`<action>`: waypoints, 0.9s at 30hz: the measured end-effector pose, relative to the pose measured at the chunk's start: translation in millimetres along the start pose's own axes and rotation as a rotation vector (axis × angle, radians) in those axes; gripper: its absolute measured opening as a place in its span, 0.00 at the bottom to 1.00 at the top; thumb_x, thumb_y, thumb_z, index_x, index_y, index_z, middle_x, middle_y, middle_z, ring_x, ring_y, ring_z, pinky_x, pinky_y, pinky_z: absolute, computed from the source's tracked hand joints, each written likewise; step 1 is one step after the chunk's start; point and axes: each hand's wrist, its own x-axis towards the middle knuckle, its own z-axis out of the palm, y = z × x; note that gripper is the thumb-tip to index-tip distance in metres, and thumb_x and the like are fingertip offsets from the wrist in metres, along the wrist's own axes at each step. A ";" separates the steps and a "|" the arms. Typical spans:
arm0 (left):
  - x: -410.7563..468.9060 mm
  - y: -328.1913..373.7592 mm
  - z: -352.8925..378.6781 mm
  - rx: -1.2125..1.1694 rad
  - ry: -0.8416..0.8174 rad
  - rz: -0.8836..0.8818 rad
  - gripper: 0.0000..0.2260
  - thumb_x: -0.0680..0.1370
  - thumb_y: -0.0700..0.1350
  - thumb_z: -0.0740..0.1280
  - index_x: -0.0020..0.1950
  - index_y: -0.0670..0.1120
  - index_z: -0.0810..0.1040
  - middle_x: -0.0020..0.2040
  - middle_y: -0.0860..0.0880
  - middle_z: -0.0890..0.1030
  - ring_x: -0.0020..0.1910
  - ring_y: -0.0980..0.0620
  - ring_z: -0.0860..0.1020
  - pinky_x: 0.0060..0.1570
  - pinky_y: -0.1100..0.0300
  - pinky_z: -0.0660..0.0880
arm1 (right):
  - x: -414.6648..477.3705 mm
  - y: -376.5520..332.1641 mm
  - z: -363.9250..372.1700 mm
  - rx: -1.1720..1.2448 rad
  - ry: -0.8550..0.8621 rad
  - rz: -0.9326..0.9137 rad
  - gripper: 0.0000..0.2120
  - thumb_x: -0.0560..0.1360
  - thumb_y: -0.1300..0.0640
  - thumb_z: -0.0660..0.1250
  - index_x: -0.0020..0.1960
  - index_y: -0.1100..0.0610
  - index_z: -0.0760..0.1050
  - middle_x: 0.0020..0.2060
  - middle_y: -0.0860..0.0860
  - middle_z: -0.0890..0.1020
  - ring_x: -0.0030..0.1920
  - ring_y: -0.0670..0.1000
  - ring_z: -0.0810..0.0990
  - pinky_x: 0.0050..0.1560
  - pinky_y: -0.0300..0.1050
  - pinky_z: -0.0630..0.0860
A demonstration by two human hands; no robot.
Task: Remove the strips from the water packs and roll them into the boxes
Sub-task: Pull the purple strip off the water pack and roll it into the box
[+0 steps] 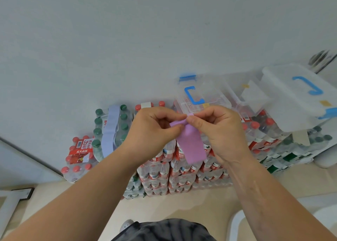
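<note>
Two bare hands meet in front of the stacked shrink-wrapped water bottle packs (182, 169), both pinching the top end of a flat lilac purple strip (191, 146). The left hand (151, 129) grips the folded-over upper left corner between thumb and forefinger, and the right hand (215, 129) pinches the same end just beside it, fingertips nearly touching. The strip's long axis runs almost vertically, leaning slightly to the right, with its free end hanging down toward the near side, over the red-labelled bottles. To the left, a pale blue strip (109, 131) is draped lengthwise over a green-capped pack (116, 129). Farther right, clear plastic storage boxes with blue handles (200, 96) sit on top of the packs, against the white wall (127, 40).
</note>
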 end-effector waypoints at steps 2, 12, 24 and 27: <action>0.5 -1.8 0.2 -0.062 0.014 -0.001 0.13 0.73 0.34 0.74 0.49 0.51 0.87 0.44 0.44 0.86 0.47 0.31 0.80 0.46 0.38 0.79 | 0.0 -1.1 1.4 0.024 0.010 -0.005 0.04 0.66 0.57 0.79 0.37 0.51 0.85 0.40 0.58 0.86 0.40 0.53 0.85 0.45 0.49 0.81; 0.2 -4.5 5.3 -0.250 0.055 -0.047 0.09 0.73 0.32 0.72 0.49 0.44 0.85 0.45 0.46 0.87 0.47 0.48 0.85 0.50 0.56 0.81 | -8.9 1.7 9.4 0.132 0.041 0.036 0.06 0.69 0.59 0.77 0.38 0.49 0.86 0.39 0.51 0.88 0.43 0.50 0.85 0.49 0.47 0.80; 7.6 -12.5 -6.9 -0.325 0.025 -0.117 0.08 0.72 0.35 0.72 0.51 0.40 0.84 0.38 0.46 0.86 0.37 0.53 0.84 0.36 0.65 0.78 | -0.1 7.4 19.8 0.083 0.027 0.048 0.07 0.70 0.65 0.77 0.38 0.56 0.80 0.34 0.48 0.85 0.37 0.46 0.84 0.44 0.39 0.81; 12.3 -16.6 -16.2 -0.306 0.041 -0.136 0.09 0.71 0.39 0.73 0.49 0.40 0.84 0.38 0.43 0.86 0.38 0.50 0.85 0.35 0.61 0.79 | 5.0 11.7 26.3 0.124 0.032 0.063 0.09 0.69 0.65 0.77 0.37 0.53 0.80 0.37 0.50 0.86 0.40 0.48 0.85 0.45 0.40 0.81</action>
